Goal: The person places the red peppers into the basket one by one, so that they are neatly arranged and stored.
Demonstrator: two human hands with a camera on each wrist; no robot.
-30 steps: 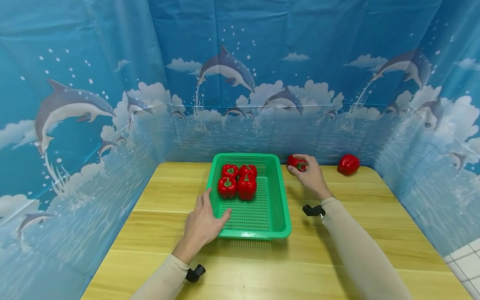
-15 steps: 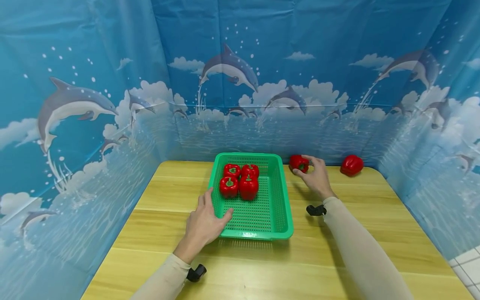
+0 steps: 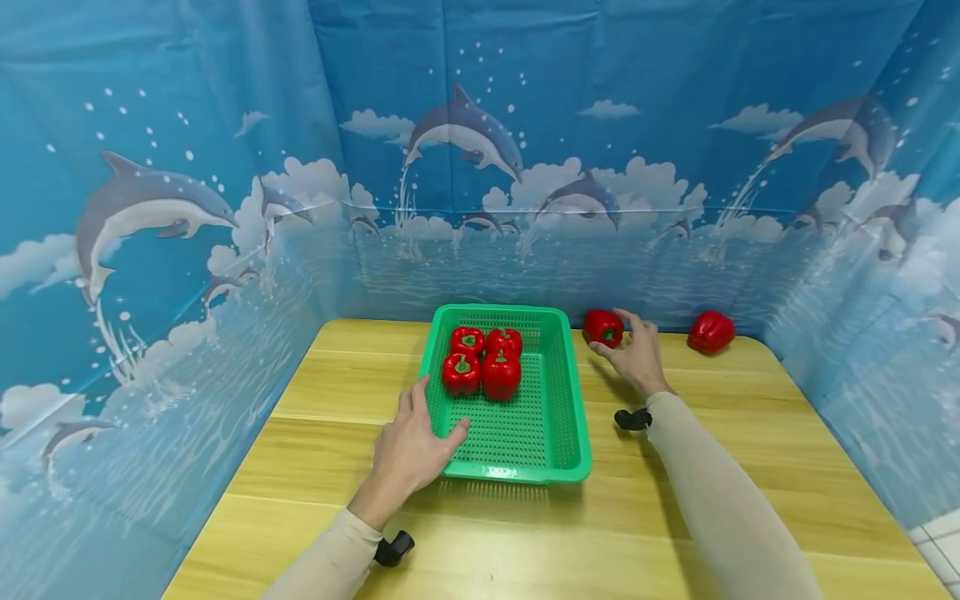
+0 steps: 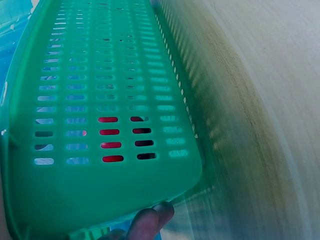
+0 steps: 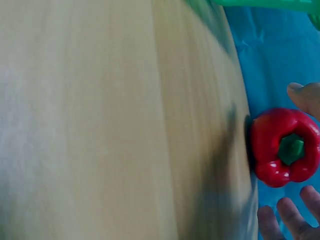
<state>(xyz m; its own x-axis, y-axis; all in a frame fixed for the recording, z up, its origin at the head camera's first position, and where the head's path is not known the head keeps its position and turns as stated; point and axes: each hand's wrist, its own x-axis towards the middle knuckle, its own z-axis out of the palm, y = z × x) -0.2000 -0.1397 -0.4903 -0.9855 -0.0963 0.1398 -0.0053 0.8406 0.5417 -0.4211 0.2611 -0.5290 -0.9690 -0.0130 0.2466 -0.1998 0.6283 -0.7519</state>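
Around the near left corner of a green plastic basket [image 3: 573, 475], my left hand [image 3: 408, 446] holds the rim, thumb over the front rim and fingers along the left side. Its fingertips [image 4: 145, 225] show beside the slotted wall in the left wrist view. Several red bell peppers [image 3: 501, 375] stand in the basket's far left part, stems up. To the right of the basket, my right hand [image 3: 636, 354] is spread about another red bell pepper [image 5: 272, 132]. In the right wrist view, gaps show between this pepper and both thumb and fingers; its green stem faces the camera.
A further red bell pepper [image 3: 711, 332] lies at the table's back right. Behind the wooden table [image 3: 525, 542] hangs a blue dolphin-print curtain [image 3: 465, 267], which also runs along both sides. White floor tiles [image 3: 937, 542] show at the lower right.
My right hand has drawn back to the right from the bell pepper, uncovering more of it. The whole view has shifted slightly. My left hand stays at the basket corner.
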